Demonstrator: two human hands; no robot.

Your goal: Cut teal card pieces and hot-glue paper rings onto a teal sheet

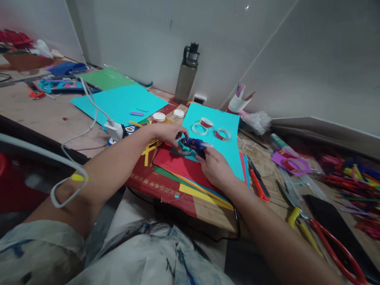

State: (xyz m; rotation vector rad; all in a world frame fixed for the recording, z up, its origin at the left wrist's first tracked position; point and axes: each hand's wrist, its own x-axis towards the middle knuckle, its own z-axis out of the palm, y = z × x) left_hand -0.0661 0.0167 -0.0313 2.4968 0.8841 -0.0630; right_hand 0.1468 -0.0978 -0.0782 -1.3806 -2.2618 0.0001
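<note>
Nearest, a paint-stained garment covers the person's lap, and both forearms reach forward over a scuffed wooden worktop (35, 114). Red-handled scissors (332, 241) lie at the near right, with an orange utility knife (259, 183) just beyond. At the centre, a stack of coloured paper sheets (184, 166) lies under both hands. The right hand (216, 168) is closed around a small blue glue gun (194, 144); the left hand (169, 132) pinches a strip of teal paper (182, 150) at the gun's tip. Past them, a turquoise sheet (228, 146) carries three paper rings (206, 123). Farther back stand two white-lidded jars (159, 117), a grey water bottle (186, 77) and a cup of pens (237, 102), against a pale wall (133, 35).
</note>
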